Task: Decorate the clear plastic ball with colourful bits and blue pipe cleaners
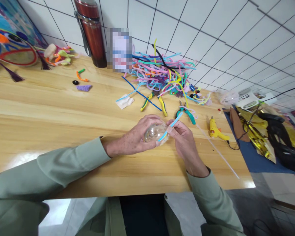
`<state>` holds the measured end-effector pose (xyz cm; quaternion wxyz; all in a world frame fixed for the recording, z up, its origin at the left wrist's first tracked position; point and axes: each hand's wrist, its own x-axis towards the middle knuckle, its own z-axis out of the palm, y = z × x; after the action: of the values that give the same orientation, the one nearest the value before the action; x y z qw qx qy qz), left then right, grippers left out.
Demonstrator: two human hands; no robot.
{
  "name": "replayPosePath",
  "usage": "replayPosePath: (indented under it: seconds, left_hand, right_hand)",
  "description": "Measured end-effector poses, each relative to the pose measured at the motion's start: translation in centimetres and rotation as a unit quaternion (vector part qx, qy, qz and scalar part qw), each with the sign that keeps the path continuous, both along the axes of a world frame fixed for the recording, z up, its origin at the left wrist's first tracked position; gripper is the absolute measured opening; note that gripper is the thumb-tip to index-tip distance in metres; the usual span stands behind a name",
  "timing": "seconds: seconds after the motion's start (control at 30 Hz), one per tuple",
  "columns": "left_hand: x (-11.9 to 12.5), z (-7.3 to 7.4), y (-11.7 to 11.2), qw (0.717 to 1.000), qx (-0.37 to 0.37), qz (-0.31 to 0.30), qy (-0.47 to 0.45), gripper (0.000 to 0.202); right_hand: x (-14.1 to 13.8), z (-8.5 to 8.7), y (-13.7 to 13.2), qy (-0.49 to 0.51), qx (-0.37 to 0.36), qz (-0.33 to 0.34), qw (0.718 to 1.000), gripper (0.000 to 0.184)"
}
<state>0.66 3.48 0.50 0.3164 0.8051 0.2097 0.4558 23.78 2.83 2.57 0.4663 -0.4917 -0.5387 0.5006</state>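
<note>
Above the wooden table, my left hand (140, 136) is wrapped round a clear, rounded plastic piece (154, 132), which looks like a cut bottle end. My right hand (183, 137) pinches a light blue pipe cleaner (177, 118) between thumb and fingers. The lower end of that pipe cleaner lies against the right edge of the clear piece, near my left thumb. Just beyond my hands lie yellow-green pliers (163, 106) and teal-handled pliers (190, 116). A dark blue pipe cleaner (140, 92) crosses the yellow-green pair.
A heap of coloured pipe cleaners (159, 70) lies by the tiled wall, beside a red thermos (93, 36). A yellow glue gun (216, 129) with its cord rests at the right. Small scraps (83, 88) and a white paper piece (125, 101) lie to the left.
</note>
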Motion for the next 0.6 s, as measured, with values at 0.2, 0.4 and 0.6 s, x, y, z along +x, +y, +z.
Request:
replayPosePath:
  seconds: [0.2,0.4,0.6]
  left_hand:
    - [0.6,-0.3,-0.3,0.999,-0.038,0.021,-0.010,0.060]
    - [0.8,0.7,-1.6,0.989,-0.119,0.082,0.020,0.056]
    - [0.8,0.7,-1.2,0.994,-0.093,0.055,-0.001,0.052]
  right_hand:
    - [-0.2,0.6,-0.5,0.001,0.005,0.011,1.000,0.017]
    - [-0.4,0.7,-0.6,-0.018,0.008,0.017,1.000,0.020]
    - [0.0,0.5,-0.4,-0.029,0.028,0.021,0.999,0.022]
